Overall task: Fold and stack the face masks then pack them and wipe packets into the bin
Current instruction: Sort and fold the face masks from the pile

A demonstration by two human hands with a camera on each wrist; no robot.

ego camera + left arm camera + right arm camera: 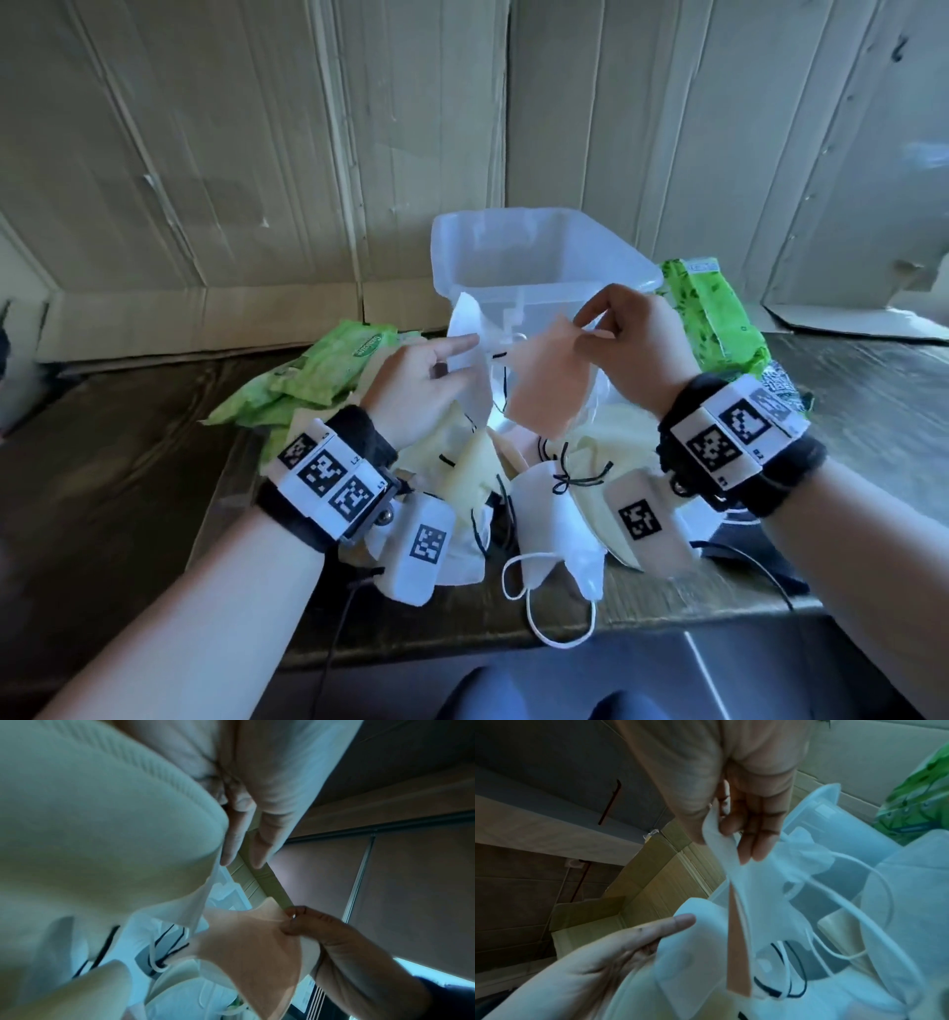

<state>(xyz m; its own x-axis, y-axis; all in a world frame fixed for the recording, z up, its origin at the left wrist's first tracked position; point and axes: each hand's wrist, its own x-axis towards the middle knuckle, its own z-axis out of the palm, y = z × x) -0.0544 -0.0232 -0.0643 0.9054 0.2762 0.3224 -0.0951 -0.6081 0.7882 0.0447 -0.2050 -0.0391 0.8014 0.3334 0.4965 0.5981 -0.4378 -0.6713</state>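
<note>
Head view: clear bin (539, 246) holds nothing visible.

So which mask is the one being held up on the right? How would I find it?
Find the clear bin at the back of the table. Just in front of it the right hand pinches a mask by its top edge, so it hangs above the pile. It is the peach one; the mask in the left hand beside it is white.

matt cloth masks (544, 390), translucent smooth plastic bin (539, 246), glossy packets (719, 313).
</note>
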